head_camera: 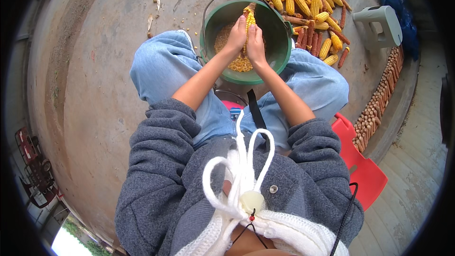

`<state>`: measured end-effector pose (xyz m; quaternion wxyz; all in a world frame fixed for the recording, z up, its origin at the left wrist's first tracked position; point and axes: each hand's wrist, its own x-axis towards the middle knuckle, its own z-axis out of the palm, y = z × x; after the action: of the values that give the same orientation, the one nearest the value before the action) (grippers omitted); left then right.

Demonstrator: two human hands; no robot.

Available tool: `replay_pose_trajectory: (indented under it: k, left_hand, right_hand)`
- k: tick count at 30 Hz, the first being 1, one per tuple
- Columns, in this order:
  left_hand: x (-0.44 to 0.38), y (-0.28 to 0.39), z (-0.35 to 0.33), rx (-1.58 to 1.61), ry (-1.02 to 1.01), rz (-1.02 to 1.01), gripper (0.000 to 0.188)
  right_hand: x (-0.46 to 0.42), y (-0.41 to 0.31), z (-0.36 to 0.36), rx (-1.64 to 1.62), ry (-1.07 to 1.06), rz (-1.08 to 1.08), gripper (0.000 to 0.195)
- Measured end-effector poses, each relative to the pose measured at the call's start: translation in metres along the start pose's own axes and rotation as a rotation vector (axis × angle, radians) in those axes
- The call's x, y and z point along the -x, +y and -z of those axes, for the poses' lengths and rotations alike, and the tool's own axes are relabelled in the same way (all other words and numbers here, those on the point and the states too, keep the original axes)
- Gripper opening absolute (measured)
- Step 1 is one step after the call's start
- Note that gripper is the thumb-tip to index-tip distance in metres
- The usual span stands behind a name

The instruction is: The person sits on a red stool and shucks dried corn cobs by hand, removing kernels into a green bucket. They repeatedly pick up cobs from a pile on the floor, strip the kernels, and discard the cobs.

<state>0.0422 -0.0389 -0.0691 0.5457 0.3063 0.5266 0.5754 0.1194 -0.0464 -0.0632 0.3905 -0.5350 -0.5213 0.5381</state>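
Observation:
Both my hands are around one upright ear of dried corn over a green bucket with a wire handle. My left hand grips it from the left side and my right hand from the right. Part of the ear shows yellow kernels, and a reddish strip lies along its left edge. Its lower part is partly hidden between my palms. Loose corn kernels lie in the bottom of the bucket, which stands between my knees.
Ears of corn and reddish bare cobs are heaped beyond the bucket to the right. A grey plastic stool, a red plastic seat and a long stack of cobs stand farther right. A few husks lie at left.

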Motion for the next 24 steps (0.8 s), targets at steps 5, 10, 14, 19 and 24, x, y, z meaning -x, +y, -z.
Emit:
replay_pose_trajectory:
  k: [5,10,14,19,24]
  left_hand:
    - [-0.002,0.006,0.003,-0.007,0.016,-0.072,0.041]
    - [0.001,0.023,-0.004,-0.069,0.037,-0.019,0.038]
    - [-0.004,0.010,0.006,-0.029,0.043,-0.014,0.037]
    - [-0.003,0.006,0.005,0.031,0.024,0.101,0.041]
    - [0.008,0.006,-0.011,-0.115,-0.084,-0.089,0.043]
  right_hand:
    - [0.000,-0.003,0.000,-0.087,-0.018,0.032,0.054]
    - [-0.006,0.003,0.002,-0.026,-0.041,0.042,0.052]
    - [-0.005,0.003,-0.001,-0.050,-0.032,0.049,0.052]
    - [-0.013,0.011,0.002,-0.110,-0.041,-0.028,0.050]
    - [-0.017,-0.009,0.009,-0.189,0.021,-0.006,0.042]
